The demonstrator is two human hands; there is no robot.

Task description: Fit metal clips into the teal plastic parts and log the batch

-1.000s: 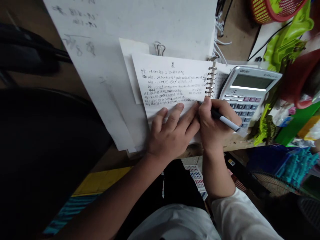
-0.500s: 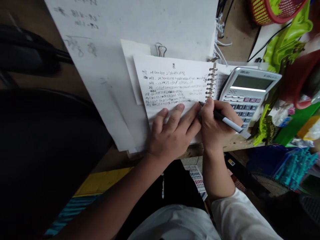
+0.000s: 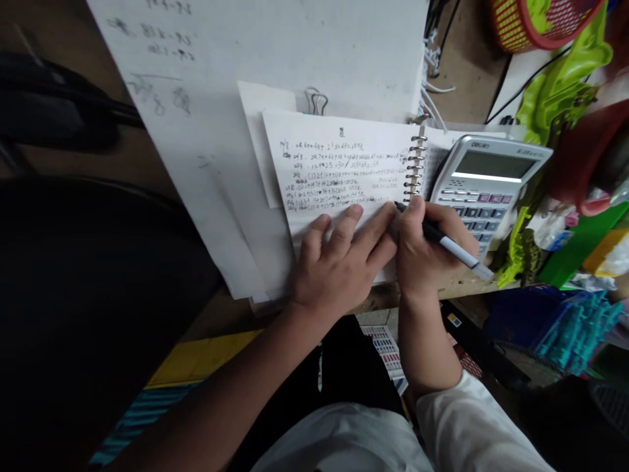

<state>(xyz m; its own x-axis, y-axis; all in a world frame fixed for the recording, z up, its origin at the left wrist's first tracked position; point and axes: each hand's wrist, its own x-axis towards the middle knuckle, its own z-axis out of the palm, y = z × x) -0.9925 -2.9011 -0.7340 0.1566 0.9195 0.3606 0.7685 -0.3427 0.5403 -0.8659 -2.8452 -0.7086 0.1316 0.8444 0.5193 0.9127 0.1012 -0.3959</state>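
A ring-bound notebook (image 3: 344,154) lies open, its left page covered with handwritten lines of figures. My left hand (image 3: 341,262) rests flat on the lower part of that page, fingers spread. In my right hand (image 3: 430,246) is a black pen (image 3: 455,247) with a pale label, its tip at the right end of the lowest written line, beside my left index finger. A silver calculator (image 3: 491,164) lies on the notebook's right side, just past my right hand, which hides some of its keys.
Large white sheets (image 3: 206,196) with writing lie under the notebook, near a binder clip (image 3: 315,101). To the right are a red basket (image 3: 511,29), lime-green plastic parts (image 3: 545,98) and white cords (image 3: 435,98). Turquoise pieces (image 3: 582,331) sit lower right, below the table edge.
The pen and my right hand have shifted very slightly right and down. My left hand stays in place on the page.
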